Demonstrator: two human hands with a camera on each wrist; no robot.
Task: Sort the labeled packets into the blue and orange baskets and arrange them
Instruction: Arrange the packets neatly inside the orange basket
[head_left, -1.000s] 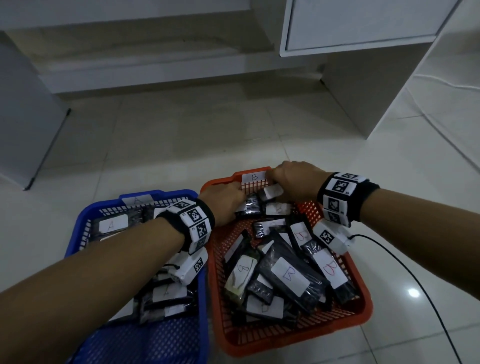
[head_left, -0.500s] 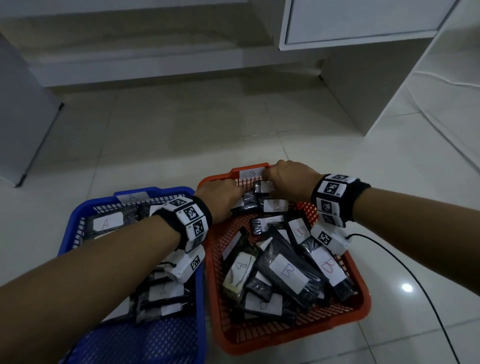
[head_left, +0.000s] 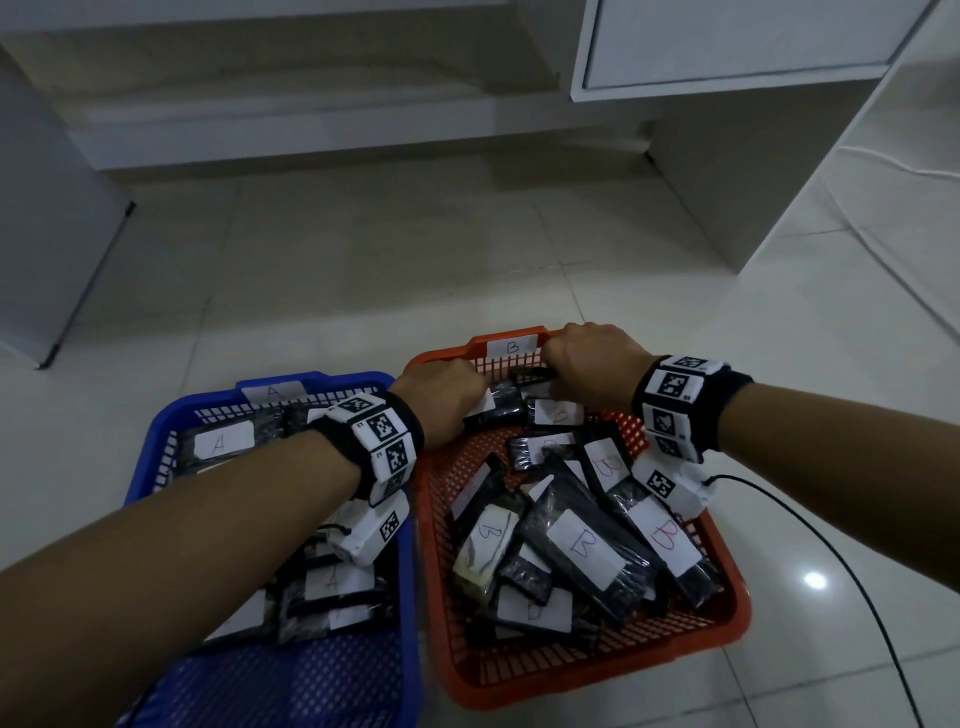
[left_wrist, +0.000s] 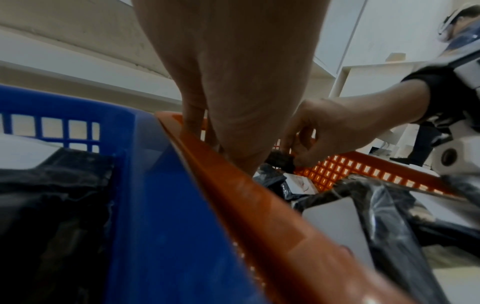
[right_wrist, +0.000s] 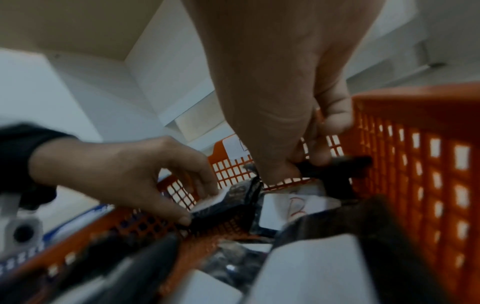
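Labeled packets: black plastic, each with a white label.
- B-marked lot (head_left: 584, 551) heaped in the orange basket (head_left: 727, 631), which carries a B tag (head_left: 511, 345) on its far wall.
- A-marked lot (head_left: 223, 444) lying in the blue basket (head_left: 150, 452), tagged A on its far rim; the two baskets stand touching side by side on the tiled floor (head_left: 415, 270).

Hands: both at the far end of the orange basket, near each other.
- Left hand (head_left: 441, 397): thumb and fingers pinch a packet (right_wrist: 223, 205) by its labeled end.
- Right hand (head_left: 592, 364): fingers curled, pinching a small dark packet (right_wrist: 335, 164) beside the far wall.

Surroundings: white cabinet (head_left: 727, 41) beyond; black cable (head_left: 852, 582) trailing from the right wrist.
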